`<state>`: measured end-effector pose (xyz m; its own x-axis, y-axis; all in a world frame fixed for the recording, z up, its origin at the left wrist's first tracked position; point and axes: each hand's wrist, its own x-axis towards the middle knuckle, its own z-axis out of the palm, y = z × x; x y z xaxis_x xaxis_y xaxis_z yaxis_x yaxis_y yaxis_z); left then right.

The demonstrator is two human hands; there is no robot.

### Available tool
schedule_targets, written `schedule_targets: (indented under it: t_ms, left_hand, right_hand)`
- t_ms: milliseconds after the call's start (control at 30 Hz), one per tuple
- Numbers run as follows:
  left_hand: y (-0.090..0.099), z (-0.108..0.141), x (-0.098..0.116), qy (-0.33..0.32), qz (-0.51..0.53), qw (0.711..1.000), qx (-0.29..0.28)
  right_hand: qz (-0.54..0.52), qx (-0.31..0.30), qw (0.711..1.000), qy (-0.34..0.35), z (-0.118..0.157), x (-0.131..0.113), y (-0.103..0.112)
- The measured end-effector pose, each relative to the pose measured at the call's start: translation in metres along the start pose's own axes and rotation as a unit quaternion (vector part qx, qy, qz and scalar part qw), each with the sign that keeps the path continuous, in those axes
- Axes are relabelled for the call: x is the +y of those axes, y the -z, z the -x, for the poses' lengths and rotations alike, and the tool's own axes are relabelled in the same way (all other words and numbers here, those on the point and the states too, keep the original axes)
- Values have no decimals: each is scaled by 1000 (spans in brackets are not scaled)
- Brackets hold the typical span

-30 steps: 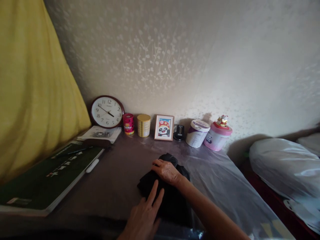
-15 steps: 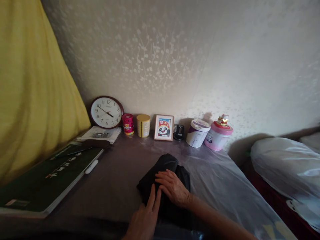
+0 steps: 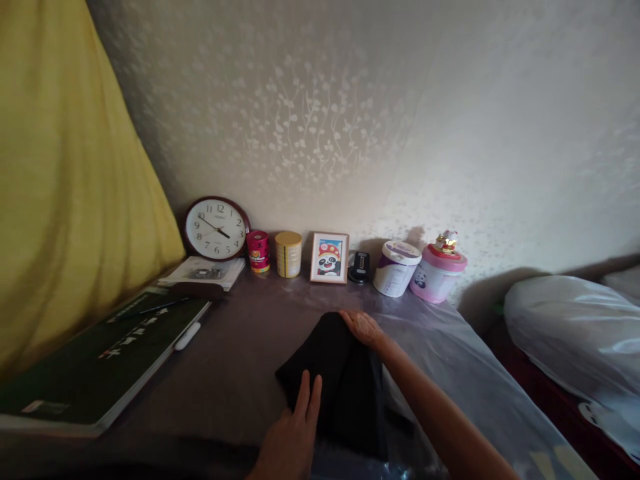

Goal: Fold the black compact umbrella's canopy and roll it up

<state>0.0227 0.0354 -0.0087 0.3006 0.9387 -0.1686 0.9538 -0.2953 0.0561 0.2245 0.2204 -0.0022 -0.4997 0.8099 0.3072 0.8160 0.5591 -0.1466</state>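
A folded piece of black cloth [image 3: 345, 380] lies on the covered table; its exact kind does not show. My left hand [image 3: 295, 420] rests on its near left part, open, with two fingers stretched forward and pressed lightly on the fabric. At the far right corner of the cloth is my right hand [image 3: 363, 327], its fingers closed together over the edge; the fingertips are partly hidden. The right forearm passes along the right side of the cloth.
Along the wall stand a clock [image 3: 217, 228], a pink can [image 3: 259, 252], a yellow-lidded can [image 3: 289, 255], a panda picture frame [image 3: 329, 258], a small black device [image 3: 359, 267], a white-purple tub [image 3: 397, 268] and a pink tub [image 3: 436, 273]. A large green book [image 3: 115, 360] lies left, beside a yellow curtain [image 3: 75, 173].
My right hand has moved from the middle of the cloth away to its far right corner. The top of the cloth looks flatter and more exposed. My left hand has stayed almost in place.
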Motion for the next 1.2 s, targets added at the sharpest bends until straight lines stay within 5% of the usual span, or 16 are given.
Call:
schedule_targets:
  t_ms: [200, 500, 767, 1200]
  left_hand:
    - [10, 4, -4, 11, 63, 998, -8]
    - [18, 8, -21, -27, 216, 976, 27]
    - [17, 3, -33, -42, 295, 954, 48]
    - [13, 2, -34, -47, 325, 943, 49]
  right_hand:
    - [-1, 84, 996, 2, 49, 0, 37]
    - [27, 20, 999, 19, 128, -6, 54]
    - [20, -56, 996, 62, 136, -23, 55]
    - [-75, 25, 995, 66, 130, -28, 51]
